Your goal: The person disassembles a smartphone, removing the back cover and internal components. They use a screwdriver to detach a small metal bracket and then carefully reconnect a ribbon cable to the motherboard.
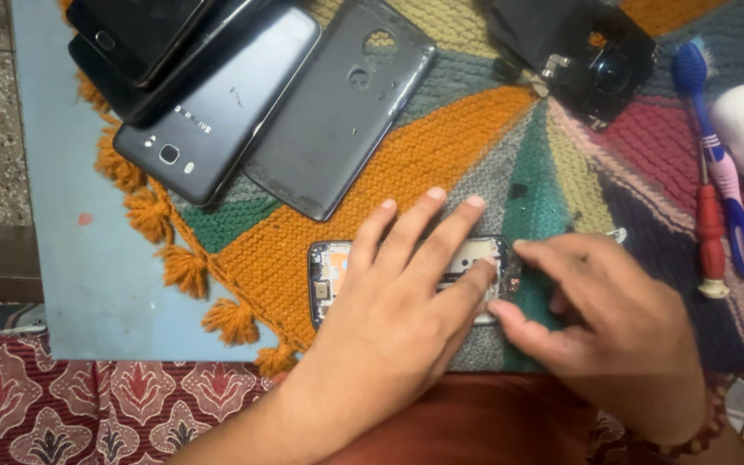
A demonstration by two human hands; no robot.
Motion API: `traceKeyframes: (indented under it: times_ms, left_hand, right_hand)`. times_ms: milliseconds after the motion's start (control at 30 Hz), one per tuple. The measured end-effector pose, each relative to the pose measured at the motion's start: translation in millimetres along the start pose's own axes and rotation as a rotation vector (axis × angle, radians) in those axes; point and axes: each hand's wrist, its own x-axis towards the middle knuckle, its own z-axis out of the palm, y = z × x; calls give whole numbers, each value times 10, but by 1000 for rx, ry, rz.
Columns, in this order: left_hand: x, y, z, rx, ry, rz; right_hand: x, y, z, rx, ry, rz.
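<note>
dark phone screen [135, 34] top left, atop stacked phones

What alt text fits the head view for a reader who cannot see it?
Both hands work on an opened phone on a colourful knitted mat: the left hand presses it flat, the right hand pinches at its end. Phone back covers and a red screwdriver lie nearby.

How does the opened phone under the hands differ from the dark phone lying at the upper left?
The opened phone shows bare internal parts; the dark phone has its back cover on, camera showing. The opened phone lies level across the picture under the left hand and right hand; the dark phone lies slanted, untouched. Both rest on the knitted mat.
</note>
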Motion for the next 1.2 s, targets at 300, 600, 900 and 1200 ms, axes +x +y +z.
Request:
traceKeyframes:
  times_ms: [300,600,900,1200]
  left_hand:
    - [17,20,8,-22,-9,9]
    - [12,-7,-27,-53,-15,22]
    - [-2,-24,-30,-51,-18,28]
    - [-1,-35,-42,-53,-16,37]
  right_hand:
    - [-17,92,-29,-113,-33,-89]
    - [-6,81,-21,-87,1,-121]
    - [19,126,26,-54,-74,-113]
    - [56,151,10,-48,-119,-135]
